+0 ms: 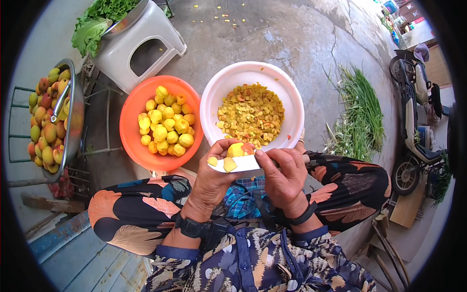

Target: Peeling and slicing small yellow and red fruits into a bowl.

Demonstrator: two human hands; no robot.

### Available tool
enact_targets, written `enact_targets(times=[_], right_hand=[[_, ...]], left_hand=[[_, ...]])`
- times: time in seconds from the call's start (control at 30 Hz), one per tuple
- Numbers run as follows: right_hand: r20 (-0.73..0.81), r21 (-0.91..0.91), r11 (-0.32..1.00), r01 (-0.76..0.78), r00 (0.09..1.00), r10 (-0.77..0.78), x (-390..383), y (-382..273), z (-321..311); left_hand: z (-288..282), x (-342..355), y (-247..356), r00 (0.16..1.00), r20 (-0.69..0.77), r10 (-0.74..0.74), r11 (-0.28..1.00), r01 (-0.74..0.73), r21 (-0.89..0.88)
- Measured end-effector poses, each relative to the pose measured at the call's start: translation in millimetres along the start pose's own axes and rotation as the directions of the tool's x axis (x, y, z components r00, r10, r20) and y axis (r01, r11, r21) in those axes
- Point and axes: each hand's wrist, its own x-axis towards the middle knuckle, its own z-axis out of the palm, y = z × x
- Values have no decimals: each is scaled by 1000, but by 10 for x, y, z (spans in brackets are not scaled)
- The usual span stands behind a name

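Clock directions are counted from the middle of the view. At 9 o'clock, by the pale wall [53, 36], a metal basin [77, 114] is heaped with red-and-yellow fruits [46, 121]. At 8 o'clock lies a blue slatted surface [97, 265]. A white stool [114, 61] stands between 10 and 11, and below it an orange basin [129, 114] carries peeled fruits [168, 124].

At the centre, the grip of the left hand [208, 181] is folded around a yellow fruit [236, 149]; the right hand's [287, 181] grip is closed on a knife [248, 164], with cut pieces [229, 165] upon its blade. At 12, a white basin [212, 104] contains chopped pieces [250, 114]. The grey concrete floor [296, 34] is cracked toward 1 o'clock; green stalks [359, 112] lie on it between 2 and 3. At 3 stands a scooter [413, 129].
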Motion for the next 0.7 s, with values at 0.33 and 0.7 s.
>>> enact_targets(times=[0.33, 0.7], right_hand=[[-109, -42, 972, -233, 968, 227, -54, 269, -6], [-27, -3, 999, -33, 999, 33, 15, 39, -4]], left_hand=[[98, -26, 60, 1000, -1, 7, 999, -7, 45], [32, -35, 44, 999, 14, 37, 999, -37, -13]])
